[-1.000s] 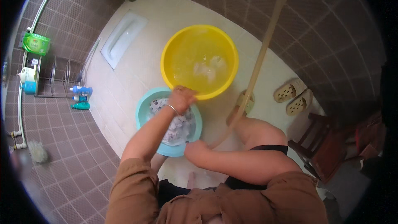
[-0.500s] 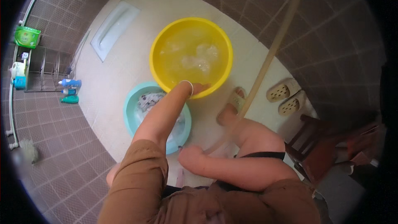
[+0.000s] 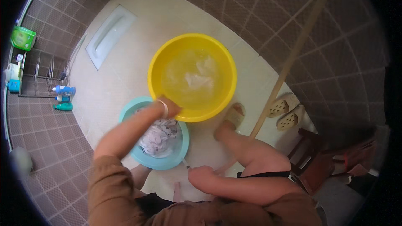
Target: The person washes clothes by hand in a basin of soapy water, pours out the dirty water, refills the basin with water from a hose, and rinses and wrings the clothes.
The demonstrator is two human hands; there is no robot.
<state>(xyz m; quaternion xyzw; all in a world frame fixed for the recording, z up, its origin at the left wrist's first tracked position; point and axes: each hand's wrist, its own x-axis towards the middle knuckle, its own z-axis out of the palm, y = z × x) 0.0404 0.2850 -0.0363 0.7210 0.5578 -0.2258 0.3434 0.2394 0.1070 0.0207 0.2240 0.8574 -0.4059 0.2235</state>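
My left hand (image 3: 170,105), with a white band at its wrist, is at the near left rim of the yellow basin (image 3: 152,75). Motion blurs its fingers, so their grip cannot be made out. Cloudy water and pale cloth (image 3: 200,79) fill the yellow basin's bottom. Below that forearm a light blue basin (image 3: 185,146) holds crumpled white and dark-patterned laundry (image 3: 157,139). My right hand (image 3: 201,175) is closed around a tan hose (image 3: 276,84), whose dark end pokes out beside the blue basin.
A squat toilet (image 3: 109,35) is set in the pale floor at far left. Several bottles (image 3: 64,89) stand by a wire rack (image 3: 44,75) on the left wall. Beige clogs (image 3: 289,117) lie at right, near a dark red wooden chair (image 3: 312,159).
My left hand has moved left along the yellow basin's rim, uncovering more laundry in the blue basin. My right hand keeps the hose. The whole view has shifted slightly.
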